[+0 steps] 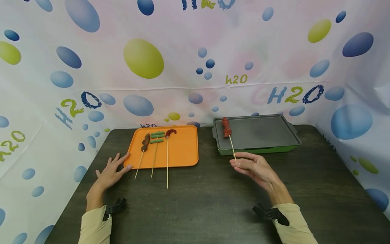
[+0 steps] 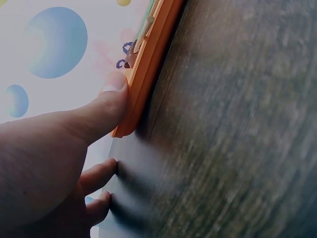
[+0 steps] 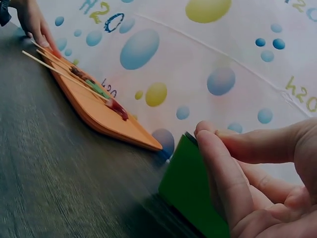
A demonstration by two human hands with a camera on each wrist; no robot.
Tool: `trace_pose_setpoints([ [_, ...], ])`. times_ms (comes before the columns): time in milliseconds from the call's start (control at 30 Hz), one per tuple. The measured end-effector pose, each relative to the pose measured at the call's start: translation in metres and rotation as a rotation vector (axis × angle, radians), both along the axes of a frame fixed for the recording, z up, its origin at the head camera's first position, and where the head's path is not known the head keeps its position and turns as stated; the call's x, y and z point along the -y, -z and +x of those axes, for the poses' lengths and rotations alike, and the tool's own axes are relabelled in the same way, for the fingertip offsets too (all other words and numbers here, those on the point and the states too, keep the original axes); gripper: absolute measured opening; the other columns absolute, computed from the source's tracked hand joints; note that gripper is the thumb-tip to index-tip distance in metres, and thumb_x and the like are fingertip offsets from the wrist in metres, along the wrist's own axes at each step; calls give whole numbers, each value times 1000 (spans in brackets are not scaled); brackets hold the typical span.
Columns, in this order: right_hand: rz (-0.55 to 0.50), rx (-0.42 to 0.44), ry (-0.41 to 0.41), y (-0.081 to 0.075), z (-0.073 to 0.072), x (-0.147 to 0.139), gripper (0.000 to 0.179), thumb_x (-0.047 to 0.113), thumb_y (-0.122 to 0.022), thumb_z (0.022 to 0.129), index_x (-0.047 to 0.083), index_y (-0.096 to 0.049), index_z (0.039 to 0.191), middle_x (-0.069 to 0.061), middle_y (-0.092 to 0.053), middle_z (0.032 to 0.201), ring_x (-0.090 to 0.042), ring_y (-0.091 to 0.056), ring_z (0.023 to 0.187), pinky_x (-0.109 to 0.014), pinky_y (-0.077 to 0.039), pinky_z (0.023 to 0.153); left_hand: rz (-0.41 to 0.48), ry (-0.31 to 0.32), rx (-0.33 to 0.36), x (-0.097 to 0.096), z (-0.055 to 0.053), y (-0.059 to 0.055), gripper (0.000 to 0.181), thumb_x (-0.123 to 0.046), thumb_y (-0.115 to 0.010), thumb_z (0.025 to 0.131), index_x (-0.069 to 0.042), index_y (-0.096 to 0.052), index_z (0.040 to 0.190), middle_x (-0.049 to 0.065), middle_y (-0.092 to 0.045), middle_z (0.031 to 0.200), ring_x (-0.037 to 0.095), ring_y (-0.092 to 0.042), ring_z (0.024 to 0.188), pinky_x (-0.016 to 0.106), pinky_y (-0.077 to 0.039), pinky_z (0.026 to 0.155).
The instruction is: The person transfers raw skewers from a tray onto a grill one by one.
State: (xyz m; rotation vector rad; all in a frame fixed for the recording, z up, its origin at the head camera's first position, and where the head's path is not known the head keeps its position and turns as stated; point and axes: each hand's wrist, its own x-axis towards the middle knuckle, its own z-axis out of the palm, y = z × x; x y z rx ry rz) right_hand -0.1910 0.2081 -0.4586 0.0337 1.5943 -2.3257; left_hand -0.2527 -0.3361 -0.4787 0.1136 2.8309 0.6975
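My right hand pinches the lower end of a wooden skewer with reddish-brown meat chunks. The meat overlaps the left end of a grill pan with a dark grey top and green base. My left hand, fingers spread, touches the left corner of an orange tray; its thumb rests on the rim. On the tray lie a skewer of brown pieces, a skewer of green stalks and a skewer with a dark red curled piece. Their sticks reach over the tray's front edge.
A dark wood-grain table carries the tray on the left and the grill pan on the right. Behind and beside it hangs a white curtain printed with blue and green ovals. Each wrist wears a black strap.
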Motion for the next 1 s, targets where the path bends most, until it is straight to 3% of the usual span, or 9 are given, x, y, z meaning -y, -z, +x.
trace_pose_setpoints([
  [233,-13,27,-1,1,-1,-4,66,-6,-63,98,-15,-29,153,-12,-74,115,-18,-73,108,-31,-56,93,-4,-3,-7,3,1,1,82,-57,-54,102,-10,-26,163,35,-5,164,63,6,146,91,12,94],
  [400,35,8,-34,1,-1,-7,66,-3,-64,99,-16,-29,153,-12,-74,118,-21,-72,109,-39,-55,97,-2,-6,-3,3,2,2,82,-58,-53,102,-10,-25,163,34,-5,165,62,7,147,90,12,94],
  [533,134,-68,-19,-4,1,-9,62,5,-66,100,-15,-36,150,-14,-72,123,-24,-70,114,-44,-52,101,13,-5,-9,0,2,0,81,-57,-54,103,-10,-26,163,34,-5,165,62,7,147,90,13,94],
  [767,401,-291,164,-31,16,4,49,21,-67,102,-10,-55,139,-9,-73,123,-16,-70,109,-31,-56,94,25,-4,-12,-1,3,3,80,-56,-54,103,-11,-27,163,33,-5,165,61,6,148,90,14,94],
  [900,402,-345,79,-42,23,26,44,20,-64,104,-7,-57,138,-15,-72,123,-25,-71,109,-35,-58,93,19,-4,-12,-1,2,3,80,-56,-54,102,-11,-28,163,32,-5,165,61,5,148,90,14,94],
  [1000,382,-355,-44,-37,21,48,42,15,-62,105,-7,-55,140,-22,-69,125,-33,-70,111,-39,-57,95,16,-10,-12,0,1,2,79,-56,-54,103,-11,-28,163,32,-5,166,61,5,148,89,14,95],
])
